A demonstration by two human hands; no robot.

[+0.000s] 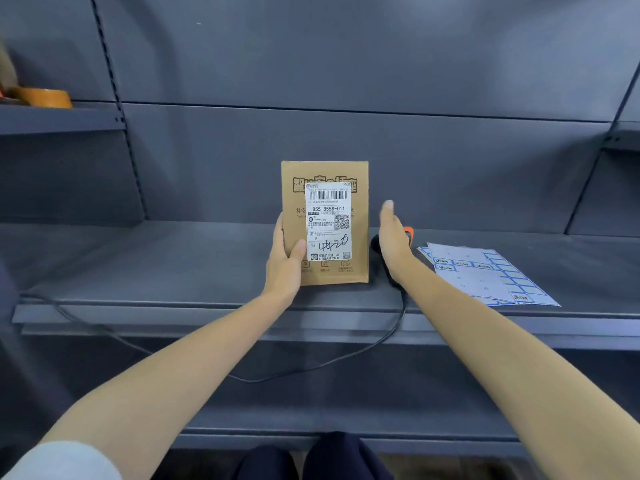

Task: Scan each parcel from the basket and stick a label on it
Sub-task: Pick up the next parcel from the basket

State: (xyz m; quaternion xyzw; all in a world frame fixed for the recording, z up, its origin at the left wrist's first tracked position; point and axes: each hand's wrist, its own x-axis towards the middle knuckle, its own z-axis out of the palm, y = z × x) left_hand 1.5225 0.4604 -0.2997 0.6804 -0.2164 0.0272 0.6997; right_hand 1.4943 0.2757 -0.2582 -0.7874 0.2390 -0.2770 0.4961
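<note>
left hand (284, 258) grips the parcel (325, 271) at its lower left edge, thumb curled over the front face, fingers wrapped behind. parcel is a brown cardboard box standing upright on the grey shelf (173, 265), bottom edge on the shelf surface, front face toward the camera. white shipping label (329, 221) is stuck on the front, with barcode on top, qr code mid right and handwritten digits lower down.

right hand (393, 237) is just beside the parcel's right edge, apart from it, fingers straight and together, palm facing the box, holding nothing. behind that hand lies the black scanner (375, 243) with an orange part, mostly hidden; its black cable (346, 358) drops over the shelf lip and loops left.

blue-bordered label sheets (485, 271) lie flat on the shelf to the right of the scanner. roll of brown tape (45, 97) sits on the upper left shelf.
</note>
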